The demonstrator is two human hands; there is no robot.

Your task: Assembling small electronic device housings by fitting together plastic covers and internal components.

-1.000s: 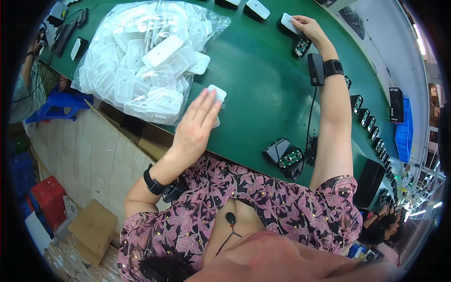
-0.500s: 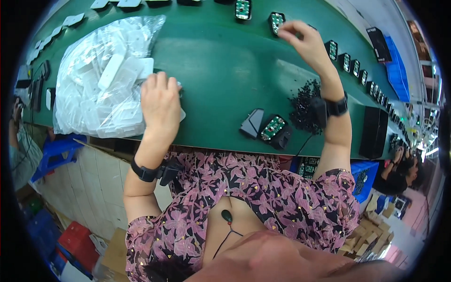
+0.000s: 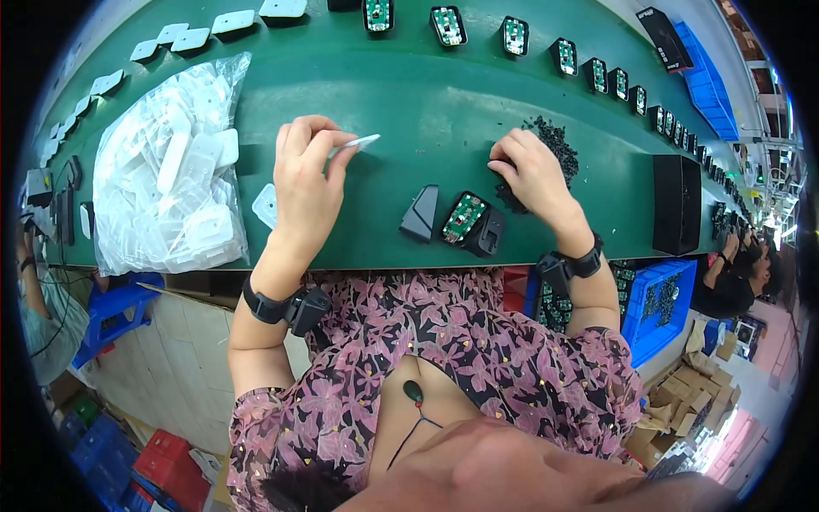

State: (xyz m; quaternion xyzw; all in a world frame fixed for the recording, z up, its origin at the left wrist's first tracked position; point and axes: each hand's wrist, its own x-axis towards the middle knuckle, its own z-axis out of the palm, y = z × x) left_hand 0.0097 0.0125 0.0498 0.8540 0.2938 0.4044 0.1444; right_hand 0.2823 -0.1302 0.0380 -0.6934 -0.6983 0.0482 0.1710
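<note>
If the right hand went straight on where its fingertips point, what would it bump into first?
Probably the left hand, or the white piece it pinches, across the green table; heights are hard to judge.

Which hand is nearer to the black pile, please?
Right: the right hand is at the black pile; the left hand is well to its left, holding a white plate.
</note>
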